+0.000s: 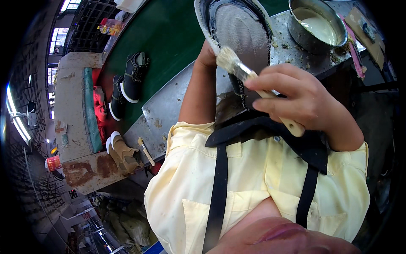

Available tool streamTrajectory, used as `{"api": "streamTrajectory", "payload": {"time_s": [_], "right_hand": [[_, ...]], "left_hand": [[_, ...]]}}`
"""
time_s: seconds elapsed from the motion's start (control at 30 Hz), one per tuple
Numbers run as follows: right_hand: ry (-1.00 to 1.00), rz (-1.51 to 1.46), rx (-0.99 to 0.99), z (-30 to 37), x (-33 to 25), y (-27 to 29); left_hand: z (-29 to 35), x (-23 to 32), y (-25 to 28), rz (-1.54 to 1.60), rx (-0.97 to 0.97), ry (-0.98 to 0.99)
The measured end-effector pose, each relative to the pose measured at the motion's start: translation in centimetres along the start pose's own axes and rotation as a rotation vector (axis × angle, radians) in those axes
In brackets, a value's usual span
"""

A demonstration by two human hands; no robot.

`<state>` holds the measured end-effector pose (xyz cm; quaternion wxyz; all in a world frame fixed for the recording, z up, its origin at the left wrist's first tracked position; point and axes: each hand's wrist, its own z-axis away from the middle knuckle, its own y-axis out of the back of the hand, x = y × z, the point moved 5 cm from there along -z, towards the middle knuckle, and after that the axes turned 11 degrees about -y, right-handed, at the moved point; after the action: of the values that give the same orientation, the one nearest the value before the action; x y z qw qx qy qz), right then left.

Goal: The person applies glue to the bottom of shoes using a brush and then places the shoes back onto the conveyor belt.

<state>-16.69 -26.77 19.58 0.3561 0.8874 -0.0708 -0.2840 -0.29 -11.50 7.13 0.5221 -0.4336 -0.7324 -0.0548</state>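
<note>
My left hand [206, 54] is at the top middle, behind the edge of a shoe [241, 29]; its fingers are mostly hidden, but it grips the shoe. The shoe shows a broad grey woven surface inside a dark band and an off-white rim. In my right hand [292, 95] is a paintbrush [270, 95], its wooden handle pinched between thumb and fingers. The brush's pale bristles meet the left side of the shoe's rim, or lie just in front of it; I cannot tell which.
A metal pot [315, 26] of whitish liquid stands at upper right on a stained metal tabletop [169, 101]. On the green surface [165, 38] lie black shoes [132, 78] with white soles. Tan boots [125, 154] and another brush [146, 151] rest at lower left.
</note>
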Motion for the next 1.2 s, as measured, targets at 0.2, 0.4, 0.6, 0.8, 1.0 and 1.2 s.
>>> {"api": "streamTrajectory", "payload": {"time_s": [0.2, 0.4, 0.6, 0.8, 1.0, 1.2], "right_hand": [[-0.029, 0.006, 0.242, -1.0, 1.9, 1.9], [-0.040, 0.047, 0.206, -1.3, 2.7, 0.2], [0.030, 0.018, 0.060, 0.7, 1.1, -0.1], [-0.526, -0.611, 0.035, 1.3, 2.4, 2.0], [-0.032, -0.059, 0.224, -0.8, 3.6, 2.1], [-0.118, -0.363, -0.026, 0.5, 2.7, 1.6]], "left_hand": [[0.0, 0.2, 0.0, -0.008, 0.018, 0.006], [-0.8, 0.1, -1.3, -0.015, -0.059, -0.010], [-1.2, 0.0, -1.2, -0.022, -0.066, -0.015], [-1.3, 0.1, -1.4, -0.033, -0.072, -0.020], [-1.8, 0.1, -2.2, -0.033, -0.102, -0.020], [-2.0, 0.7, -2.5, -0.055, -0.117, -0.029]]}}
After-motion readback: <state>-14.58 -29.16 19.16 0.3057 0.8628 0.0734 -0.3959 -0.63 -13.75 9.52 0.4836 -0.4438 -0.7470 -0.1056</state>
